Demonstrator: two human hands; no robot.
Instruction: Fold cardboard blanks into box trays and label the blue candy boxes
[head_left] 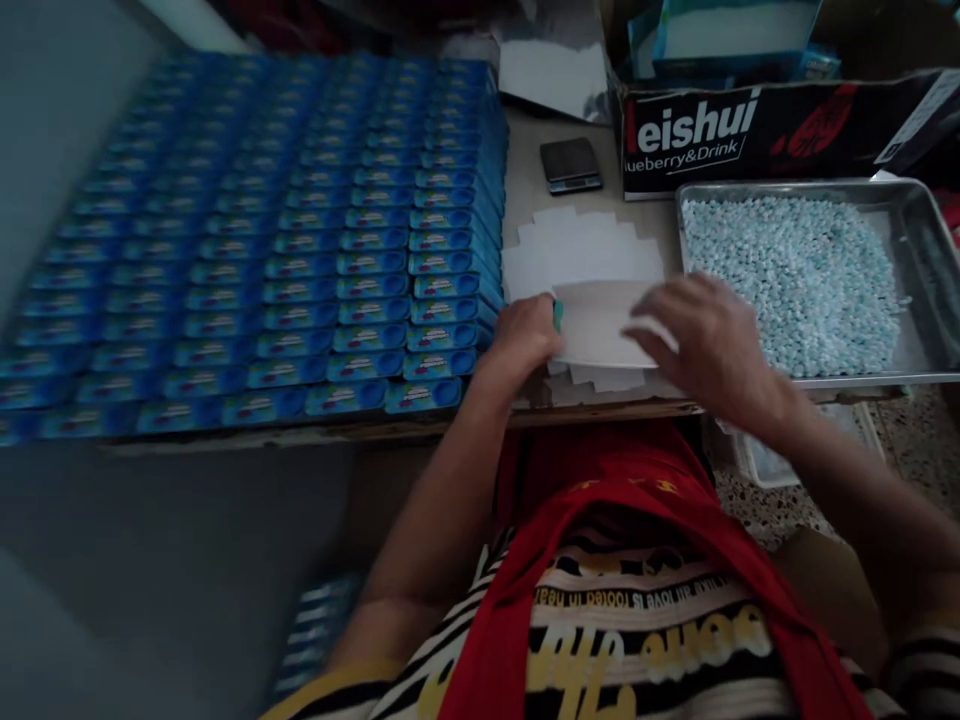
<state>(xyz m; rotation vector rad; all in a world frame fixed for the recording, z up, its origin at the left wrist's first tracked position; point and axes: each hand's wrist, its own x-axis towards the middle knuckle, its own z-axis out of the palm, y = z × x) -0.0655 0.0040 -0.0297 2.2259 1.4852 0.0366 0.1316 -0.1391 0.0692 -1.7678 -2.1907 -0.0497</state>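
Observation:
A stack of white paper sheets [600,322] lies near the table's front edge, over more white sheets [581,245] fanned out beneath. My left hand [527,335] is closed on the left end of the stack, with a small green thing at its fingertips. Above the stack's right end is my right hand [701,335], its thumb and fingers apart, with nothing visible between them. To the right, a metal tray [930,300] holds many small pale blue and white pellets [802,285]. Rows of blue packets [300,240] stand close by my left hand.
A small dark scale [571,163] sits behind the sheets. At the back right is a black printed carton [750,135] with blue boxes inside. Below the table on the right, a pale plastic container [855,440] shows.

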